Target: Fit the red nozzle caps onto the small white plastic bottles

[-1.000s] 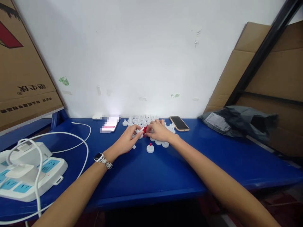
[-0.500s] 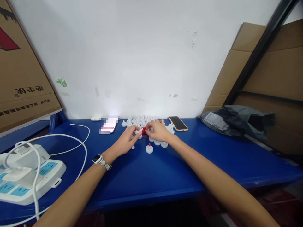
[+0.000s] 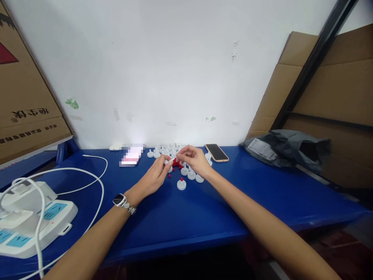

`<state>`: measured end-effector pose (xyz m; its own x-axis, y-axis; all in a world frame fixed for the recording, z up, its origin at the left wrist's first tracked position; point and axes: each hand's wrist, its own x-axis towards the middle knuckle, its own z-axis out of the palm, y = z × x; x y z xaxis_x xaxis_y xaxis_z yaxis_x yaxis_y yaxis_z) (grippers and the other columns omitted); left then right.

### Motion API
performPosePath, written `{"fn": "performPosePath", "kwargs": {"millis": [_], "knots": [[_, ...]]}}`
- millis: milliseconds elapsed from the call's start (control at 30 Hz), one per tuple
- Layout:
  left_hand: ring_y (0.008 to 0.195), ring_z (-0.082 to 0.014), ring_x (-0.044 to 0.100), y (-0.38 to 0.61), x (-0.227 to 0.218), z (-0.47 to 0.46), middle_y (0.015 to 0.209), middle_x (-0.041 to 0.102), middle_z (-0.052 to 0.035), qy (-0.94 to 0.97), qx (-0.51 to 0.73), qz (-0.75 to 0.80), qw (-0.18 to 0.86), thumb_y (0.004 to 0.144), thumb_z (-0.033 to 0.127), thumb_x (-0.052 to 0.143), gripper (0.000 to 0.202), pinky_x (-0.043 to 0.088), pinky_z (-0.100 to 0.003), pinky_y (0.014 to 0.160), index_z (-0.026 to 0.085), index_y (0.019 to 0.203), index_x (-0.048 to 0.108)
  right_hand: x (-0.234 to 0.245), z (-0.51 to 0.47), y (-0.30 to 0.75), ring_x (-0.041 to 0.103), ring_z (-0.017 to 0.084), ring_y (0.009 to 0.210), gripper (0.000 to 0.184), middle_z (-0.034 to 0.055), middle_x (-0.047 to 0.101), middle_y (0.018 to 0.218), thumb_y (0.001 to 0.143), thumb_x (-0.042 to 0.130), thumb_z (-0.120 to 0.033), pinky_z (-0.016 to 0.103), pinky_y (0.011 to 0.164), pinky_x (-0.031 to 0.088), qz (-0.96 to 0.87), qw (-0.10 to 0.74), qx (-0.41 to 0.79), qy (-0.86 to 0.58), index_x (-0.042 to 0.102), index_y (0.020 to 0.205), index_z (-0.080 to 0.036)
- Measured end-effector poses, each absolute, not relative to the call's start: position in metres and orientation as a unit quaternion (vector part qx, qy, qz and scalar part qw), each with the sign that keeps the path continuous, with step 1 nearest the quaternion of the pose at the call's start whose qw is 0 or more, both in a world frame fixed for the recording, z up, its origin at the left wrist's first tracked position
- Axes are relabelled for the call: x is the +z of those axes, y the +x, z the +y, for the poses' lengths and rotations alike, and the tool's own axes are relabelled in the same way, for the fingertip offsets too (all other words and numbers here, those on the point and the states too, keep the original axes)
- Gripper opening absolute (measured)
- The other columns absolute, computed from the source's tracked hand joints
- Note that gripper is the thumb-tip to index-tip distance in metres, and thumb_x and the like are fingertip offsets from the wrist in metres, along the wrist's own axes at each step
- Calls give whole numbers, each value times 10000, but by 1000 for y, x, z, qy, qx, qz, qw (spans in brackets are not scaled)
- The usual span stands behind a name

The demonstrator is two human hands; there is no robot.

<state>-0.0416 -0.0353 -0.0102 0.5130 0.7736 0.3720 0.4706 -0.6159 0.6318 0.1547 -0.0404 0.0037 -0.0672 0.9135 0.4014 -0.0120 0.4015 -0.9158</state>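
My left hand (image 3: 156, 174) is closed, thumb and fingers pinching a white spouted cap (image 3: 168, 161), mostly covered by the fingers. Close beside it, my right hand (image 3: 192, 158) has thumb and fingertips pressed together near the spout; whatever they pinch is too small to make out. Small red tips (image 3: 176, 163) lie in a loose pile under the hands. Nearer the front stands a white cap with a red tip (image 3: 181, 184) on its spout. Several white caps without red tips (image 3: 191, 175) stand by my right hand, and more (image 3: 164, 150) cluster behind both hands.
The blue table (image 3: 180, 217) meets a white wall. A phone (image 3: 217, 153) lies right of the caps, a lit one (image 3: 132, 155) to the left. A power strip (image 3: 55, 225) with looping white cable occupies the left, a grey plastic bag (image 3: 287, 149) the right.
My right fingertips have risen from the red pile to the spout of the cap in my left hand, leaving more red tips visible. The camera view has shifted slightly.
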Motion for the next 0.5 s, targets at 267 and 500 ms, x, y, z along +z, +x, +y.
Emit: {"fn": "performPosePath", "kwargs": {"millis": [267, 500], "knots": [[911, -199, 599, -38, -8, -47, 1014, 605, -47, 829, 342, 368, 247, 1009, 490, 323, 314, 458, -371, 867, 225, 1134, 434, 7, -47, 147, 551, 120, 592, 352, 1, 655, 647, 669, 795, -492, 264, 580, 428, -611, 553, 442, -355, 677, 752, -171], [1119, -241, 568, -37, -4, -52, 1221, 557, -110, 852, 348, 335, 202, 1012, 455, 343, 333, 433, -411, 991, 216, 1238, 394, 10, -56, 143, 525, 109, 546, 406, -17, 631, 615, 621, 832, -494, 263, 559, 433, -564, 591, 468, -337, 564, 698, -199]]}}
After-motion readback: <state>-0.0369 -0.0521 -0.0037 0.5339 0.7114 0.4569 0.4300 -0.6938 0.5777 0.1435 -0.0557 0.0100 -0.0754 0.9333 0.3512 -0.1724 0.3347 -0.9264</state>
